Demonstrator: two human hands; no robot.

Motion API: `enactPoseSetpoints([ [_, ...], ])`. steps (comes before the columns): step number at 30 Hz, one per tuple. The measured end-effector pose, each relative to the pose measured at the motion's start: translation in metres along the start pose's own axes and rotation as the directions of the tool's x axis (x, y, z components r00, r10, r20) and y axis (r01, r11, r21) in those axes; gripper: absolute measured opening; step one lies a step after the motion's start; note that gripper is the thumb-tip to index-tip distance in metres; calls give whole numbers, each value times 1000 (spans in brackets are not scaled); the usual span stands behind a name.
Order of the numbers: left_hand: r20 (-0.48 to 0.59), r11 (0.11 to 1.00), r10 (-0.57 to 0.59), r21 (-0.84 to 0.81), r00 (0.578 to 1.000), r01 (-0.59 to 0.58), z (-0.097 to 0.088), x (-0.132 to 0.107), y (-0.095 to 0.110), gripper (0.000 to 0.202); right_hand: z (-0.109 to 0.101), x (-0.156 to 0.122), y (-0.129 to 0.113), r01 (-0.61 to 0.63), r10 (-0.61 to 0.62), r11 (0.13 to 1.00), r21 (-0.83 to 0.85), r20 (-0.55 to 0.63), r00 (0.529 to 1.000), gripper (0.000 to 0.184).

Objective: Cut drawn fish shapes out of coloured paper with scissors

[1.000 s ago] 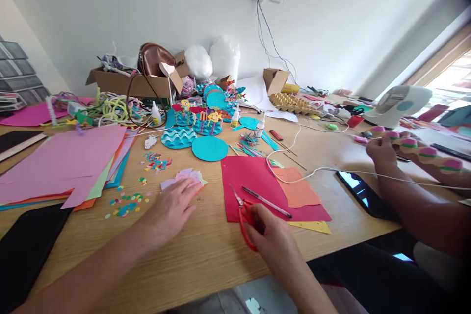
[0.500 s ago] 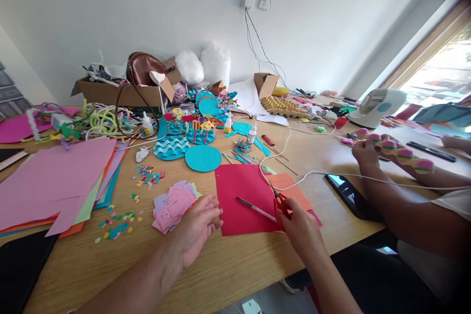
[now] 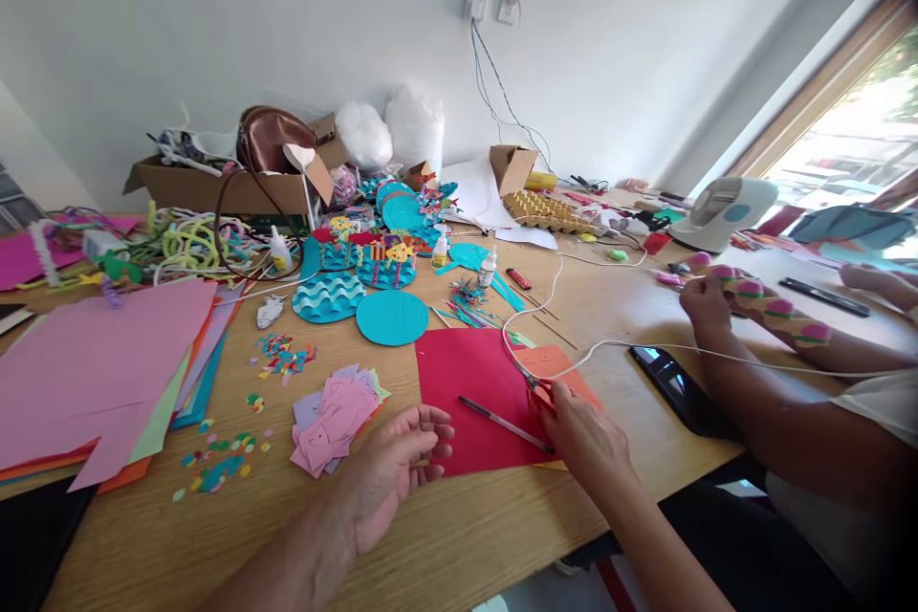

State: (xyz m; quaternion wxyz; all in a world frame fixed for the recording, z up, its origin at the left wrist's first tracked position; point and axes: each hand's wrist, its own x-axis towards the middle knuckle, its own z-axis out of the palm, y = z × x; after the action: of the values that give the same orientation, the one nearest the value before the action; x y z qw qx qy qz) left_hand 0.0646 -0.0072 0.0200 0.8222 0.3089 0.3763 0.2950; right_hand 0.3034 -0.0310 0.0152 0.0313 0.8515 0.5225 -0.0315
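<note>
My right hand (image 3: 589, 430) grips red-handled scissors (image 3: 539, 394) over the right part of a red paper sheet (image 3: 459, 373), their blades pointing away from me. Fingers apart and slightly curled, my left hand (image 3: 405, 459) holds nothing near the sheet's lower left corner. A pen (image 3: 502, 423) lies slantwise on the red sheet. Under the scissors' tip and to its right is an orange paper piece (image 3: 563, 371). Left of the red sheet rests a pile of pink and lilac paper cutouts (image 3: 331, 426).
Large paper sheets (image 3: 86, 373) cover the left side, beside scattered confetti (image 3: 222, 459). Blue card circles (image 3: 392, 316) and glue bottles (image 3: 488, 268) stand further back. A white cable (image 3: 617, 341) crosses to the right, past a phone (image 3: 678, 387). A co-worker's hand (image 3: 707, 301) holds a painted egg-carton strip (image 3: 778, 306).
My left hand has moved slightly right toward the red sheet's corner, its fingers curling a little more. My right hand keeps the scissors over the sheet. The view has shifted slightly.
</note>
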Motion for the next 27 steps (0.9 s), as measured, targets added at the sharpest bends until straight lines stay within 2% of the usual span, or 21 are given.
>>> enactPoseSetpoints([
  [8, -33, 998, -15, -55, 999, 13, -13, -10, 0, 15, -1, 0, 6, -24, 25, 1000, 6, -43, 999, 31],
  [13, -23, 997, -11, -77, 1000, 10, -18, -11, 1, 12, -24, -9, 14, -18, 21, 999, 32, -110, 994, 27],
  [16, 30, 998, -21, -67, 999, 23, -11, -15, -3, 19, -40, -27, 9, 68, -29, 984, 165, -227, 973, 25],
  [18, 117, 998, -28, -61, 993, 36, -4, -20, -6, 32, -46, -43, -3, 194, -101, 938, 286, -312, 945, 21],
  [20, 235, 990, -3, -138, 972, 36, 3, -24, -9, 46, -47, -57, -21, 350, -190, 874, 338, -426, 885, 17],
  [22, 313, 960, 74, -280, 947, 18, 7, -27, -8, 50, -44, -69, -42, 526, -326, 802, 285, -529, 784, 10],
  [24, 293, 916, 152, -402, 944, -23, 5, -32, -3, 43, -40, -75, -62, 684, -455, 700, 205, -611, 648, 10],
  [26, 205, 878, 185, -475, 961, -67, -3, -39, 6, 39, -36, -78, -77, 796, -533, 592, 128, -678, 505, 14],
  [27, 162, 863, 188, -498, 969, -84, -10, -43, 10, 40, -35, -78, -83, 831, -560, 547, 99, -695, 451, 16],
])
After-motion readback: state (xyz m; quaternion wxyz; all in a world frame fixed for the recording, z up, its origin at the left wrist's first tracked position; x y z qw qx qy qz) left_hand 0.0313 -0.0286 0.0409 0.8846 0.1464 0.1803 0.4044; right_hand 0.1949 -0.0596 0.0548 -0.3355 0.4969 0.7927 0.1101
